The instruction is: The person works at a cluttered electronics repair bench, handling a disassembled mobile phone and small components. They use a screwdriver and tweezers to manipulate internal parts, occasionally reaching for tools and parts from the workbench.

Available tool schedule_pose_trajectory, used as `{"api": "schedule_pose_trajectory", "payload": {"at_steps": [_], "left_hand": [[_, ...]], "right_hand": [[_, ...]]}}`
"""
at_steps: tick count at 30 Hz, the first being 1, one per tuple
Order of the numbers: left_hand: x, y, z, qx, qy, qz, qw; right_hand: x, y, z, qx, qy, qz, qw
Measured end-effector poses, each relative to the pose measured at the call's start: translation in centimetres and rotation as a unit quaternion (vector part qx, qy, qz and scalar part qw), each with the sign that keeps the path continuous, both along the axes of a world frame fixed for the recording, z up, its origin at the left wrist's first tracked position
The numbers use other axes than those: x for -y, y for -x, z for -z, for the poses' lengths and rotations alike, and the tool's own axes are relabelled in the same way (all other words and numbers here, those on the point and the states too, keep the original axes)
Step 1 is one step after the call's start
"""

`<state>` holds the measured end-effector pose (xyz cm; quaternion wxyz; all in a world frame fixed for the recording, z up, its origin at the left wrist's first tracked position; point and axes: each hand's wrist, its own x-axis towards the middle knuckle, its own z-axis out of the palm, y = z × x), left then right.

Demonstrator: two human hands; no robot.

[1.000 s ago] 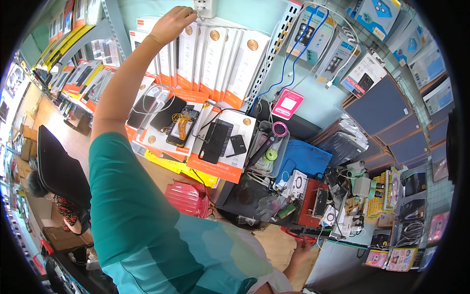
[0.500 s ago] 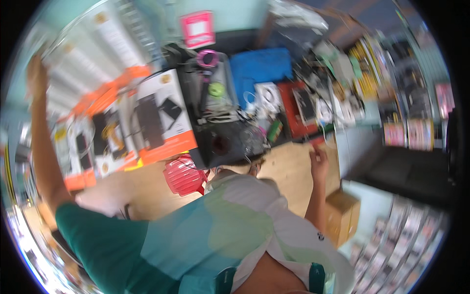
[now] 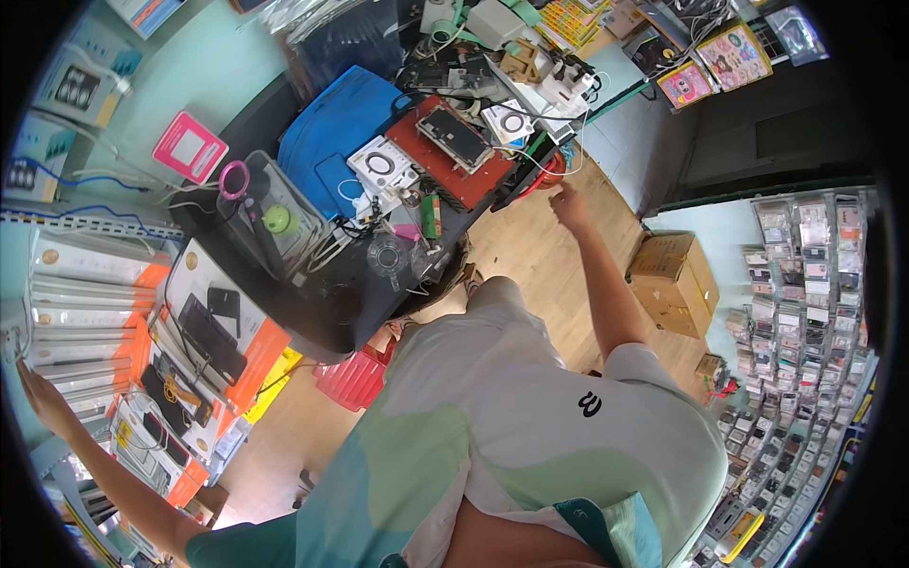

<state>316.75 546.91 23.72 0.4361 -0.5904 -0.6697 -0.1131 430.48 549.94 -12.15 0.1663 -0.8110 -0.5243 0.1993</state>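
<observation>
My left hand [image 3: 45, 399] reaches out at the far left with the arm stretched. Its fingers are extended toward a white fitting [image 3: 11, 343] on the wall, beside a row of white-and-orange boxes [image 3: 90, 295]; whether they touch it I cannot tell. Nothing shows in that hand. My right hand [image 3: 571, 208] hangs in the air off the right end of the black table, its fingers loosely bent and a little apart. Just beyond it are a white cable [image 3: 568, 172] and a round red thing [image 3: 544, 180]. I make out nothing held there.
The cluttered black table [image 3: 312, 327] holds a blue case [image 3: 331, 123], a red board [image 3: 417, 142] with a phone part, and a clear tray [image 3: 284, 194]. A red plastic stool [image 3: 352, 381] stands under its edge. A carton [image 3: 672, 282] sits on the right.
My view has swung left and steadied, so the table appears turned and farther right. My left arm is lower in the picture, with the hand beside the wall fitting.
</observation>
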Motion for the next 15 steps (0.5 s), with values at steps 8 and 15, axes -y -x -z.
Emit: {"api": "schedule_pose_trajectory", "payload": {"at_steps": [8, 15], "left_hand": [[13.7, -20.6, -1.2, -0.041, -0.111, -0.152, 0.981], [21.7, -51.4, 6.5, 0.083, -0.108, -0.159, 0.978]], "right_hand": [[-15.9, -8.7, -2.9, 0.127, -0.032, -0.068, 0.989], [-19.6, -10.2, -4.3, 0.169, 0.021, -0.151, 0.974]]}}
